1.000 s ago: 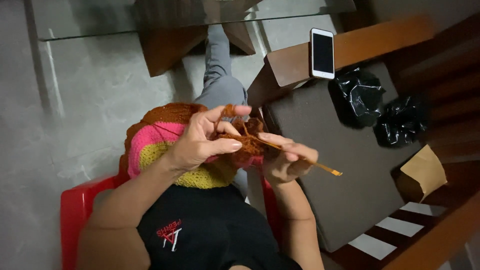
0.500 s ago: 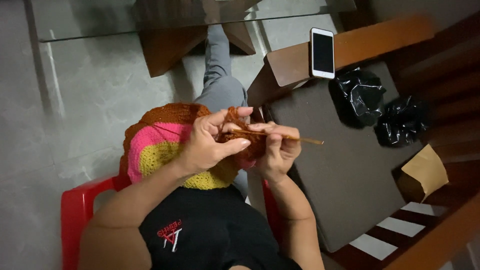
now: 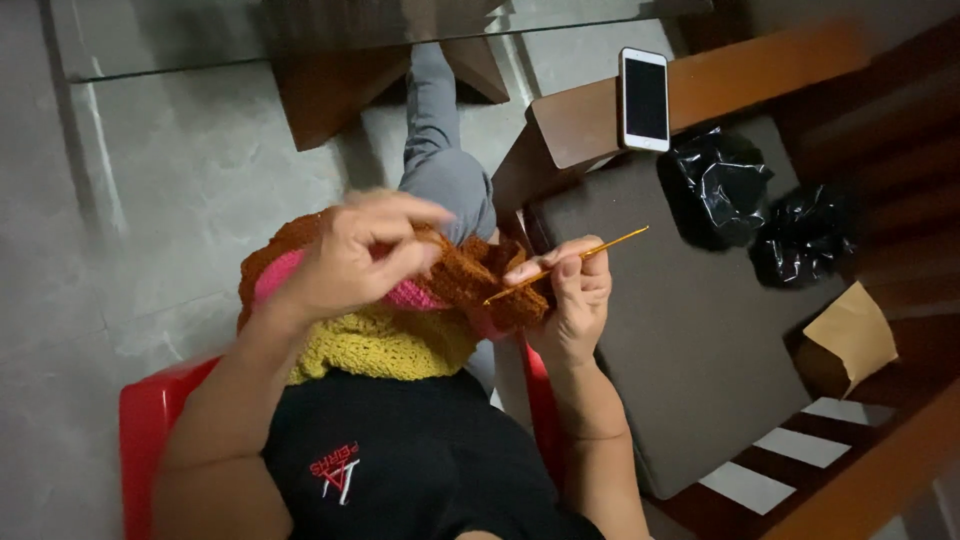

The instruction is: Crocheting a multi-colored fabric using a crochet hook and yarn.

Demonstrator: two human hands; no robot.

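My right hand (image 3: 570, 295) grips a thin orange crochet hook (image 3: 580, 257), its tip buried in the brown edge of a crocheted piece (image 3: 470, 280). That piece has brown, pink and yellow bands and lies over my lap. My left hand (image 3: 350, 255) rests on top of the work, fingers pinching the brown yarn edge near the hook. Motion blur softens the left fingers.
I sit on a red plastic chair (image 3: 150, 420). A dark wooden seat (image 3: 680, 330) at my right carries two black plastic bags (image 3: 720, 185), a brown paper piece (image 3: 850, 335) and a white phone (image 3: 645, 98) on its armrest. A glass table (image 3: 250, 40) stands ahead.
The hook has swung from pointing down-right to pointing up-right, and its tip has gone into the brown edge. My left hand has shifted left and flattened over the work.
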